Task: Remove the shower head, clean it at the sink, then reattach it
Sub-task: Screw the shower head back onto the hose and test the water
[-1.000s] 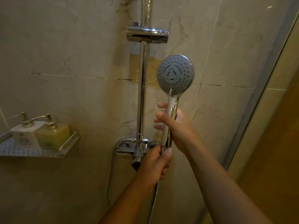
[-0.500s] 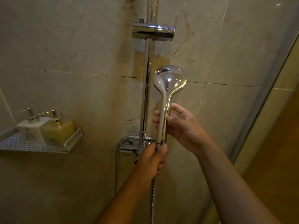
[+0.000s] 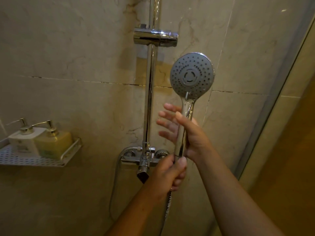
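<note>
The chrome shower head (image 3: 192,77) stands upright in front of the wall, off its holder, with its grey nozzle face turned toward me. My left hand (image 3: 168,172) grips the end of the metal hose (image 3: 167,206) where it meets the bottom of the handle (image 3: 186,108). My right hand (image 3: 196,140) is at mid-handle. Its thumb lies against the front and its fingers are spread straight behind, to the left. The empty chrome holder (image 3: 155,37) sits higher up on the slide rail (image 3: 150,99).
The mixer valve (image 3: 144,159) is fixed to the wall just left of my left hand. At the left, a perforated white shelf (image 3: 34,160) carries a white pump bottle (image 3: 22,140) and a yellow one (image 3: 54,142). A glass door edge (image 3: 272,116) closes the right side.
The shower head has turned about its handle, from chrome back toward me to grey face toward me. My right fingers have opened and spread. My left hand keeps its grip.
</note>
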A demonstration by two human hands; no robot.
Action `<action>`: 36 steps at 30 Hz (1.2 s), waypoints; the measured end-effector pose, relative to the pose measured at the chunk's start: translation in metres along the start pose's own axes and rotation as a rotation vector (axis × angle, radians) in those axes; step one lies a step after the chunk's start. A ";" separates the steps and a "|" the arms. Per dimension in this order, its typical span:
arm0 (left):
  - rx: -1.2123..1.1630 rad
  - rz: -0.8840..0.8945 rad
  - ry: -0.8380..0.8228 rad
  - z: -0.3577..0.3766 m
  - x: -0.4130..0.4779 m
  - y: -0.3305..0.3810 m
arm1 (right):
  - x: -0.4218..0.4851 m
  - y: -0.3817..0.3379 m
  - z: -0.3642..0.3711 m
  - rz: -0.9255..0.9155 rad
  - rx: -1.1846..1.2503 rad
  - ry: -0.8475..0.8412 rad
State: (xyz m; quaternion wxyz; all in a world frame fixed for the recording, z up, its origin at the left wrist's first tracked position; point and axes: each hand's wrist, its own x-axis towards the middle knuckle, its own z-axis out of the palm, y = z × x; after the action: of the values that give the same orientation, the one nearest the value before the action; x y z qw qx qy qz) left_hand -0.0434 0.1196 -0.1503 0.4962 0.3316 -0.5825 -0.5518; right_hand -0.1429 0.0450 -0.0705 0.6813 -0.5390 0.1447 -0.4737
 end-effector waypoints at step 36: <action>-0.351 -0.036 -0.268 0.011 -0.004 0.000 | -0.015 -0.016 -0.008 0.122 0.254 -0.389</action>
State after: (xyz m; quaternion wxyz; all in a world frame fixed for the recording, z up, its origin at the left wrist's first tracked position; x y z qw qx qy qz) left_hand -0.0524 0.1263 -0.1500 0.4545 0.1739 -0.5322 -0.6927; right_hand -0.1635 0.0528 -0.0644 0.7860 -0.5202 -0.0181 -0.3334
